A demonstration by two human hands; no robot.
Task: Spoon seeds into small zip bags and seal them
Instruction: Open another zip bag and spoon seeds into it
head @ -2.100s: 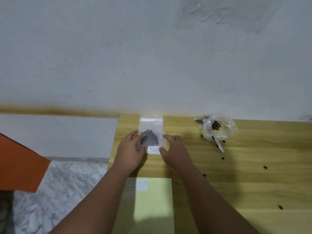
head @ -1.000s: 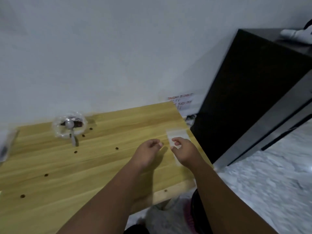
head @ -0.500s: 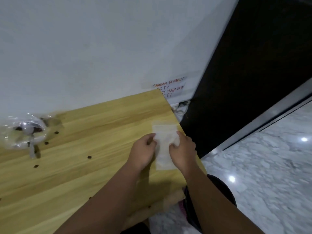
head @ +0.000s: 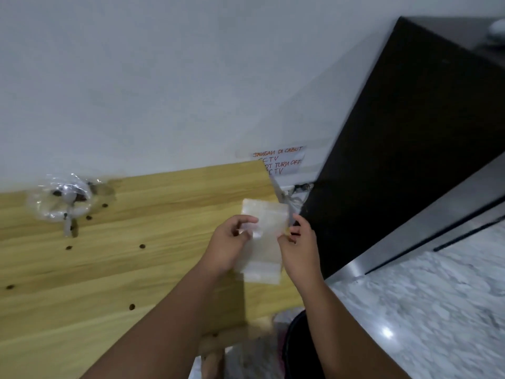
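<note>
An empty clear zip bag is held just above the right end of the wooden table. My left hand pinches its left edge and my right hand pinches its right edge. More clear bags seem to lie under it, but I cannot tell how many. Far left near the wall sits a crumpled plastic bag of dark seeds with a white spoon resting in it.
Several loose dark seeds are scattered over the table top. A black cabinet stands right of the table. A handwritten paper note is stuck on the white wall. Marble floor lies at the lower right.
My view swung right, away from the filled seed bag at the table's left end. Both hands moved to the right end and took hold of an empty zip bag, now lifted slightly.
</note>
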